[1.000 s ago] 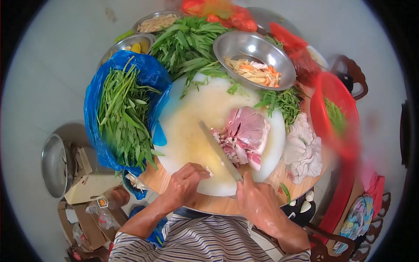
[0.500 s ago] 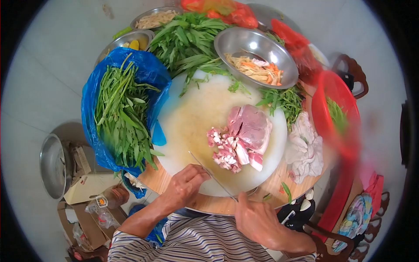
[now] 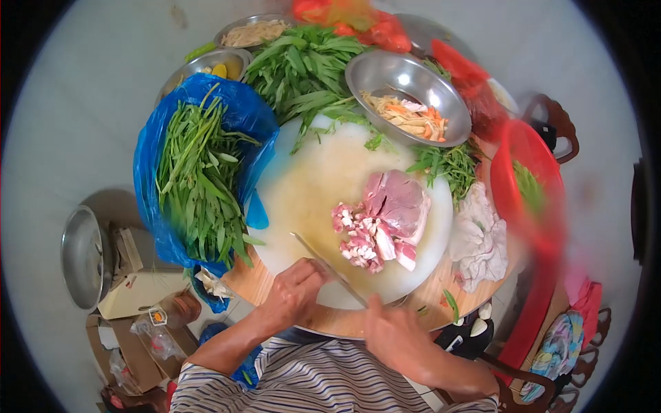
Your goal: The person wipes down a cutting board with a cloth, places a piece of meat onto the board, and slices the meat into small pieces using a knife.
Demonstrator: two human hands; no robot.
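My right hand [image 3: 396, 339] is wrapped round the handle end of a knife [image 3: 348, 289], slightly blurred. The blade slants up and left over the near edge of the round white cutting board [image 3: 303, 186]. Beside the blade is my left hand [image 3: 295, 294], its fingers closed against or near the flat; what they hold, if anything, is hidden. On the right half of the board lies a large piece of raw meat [image 3: 396, 203], apart from both hands. Small cut pieces of meat [image 3: 361, 248], pink and white, are heaped at its left side.
A blue plastic bag [image 3: 155, 206] of leafy greens stands left of the board. More greens [image 3: 303, 69] and a steel bowl [image 3: 406, 65] with shredded food are behind it. A crumpled cloth [image 3: 478, 241] and a red basin [image 3: 513, 148] are at the right.
The knife has shifted slightly left and up, with my right hand moving the same way. My left hand has moved slightly left. The meat stays in place on the board.
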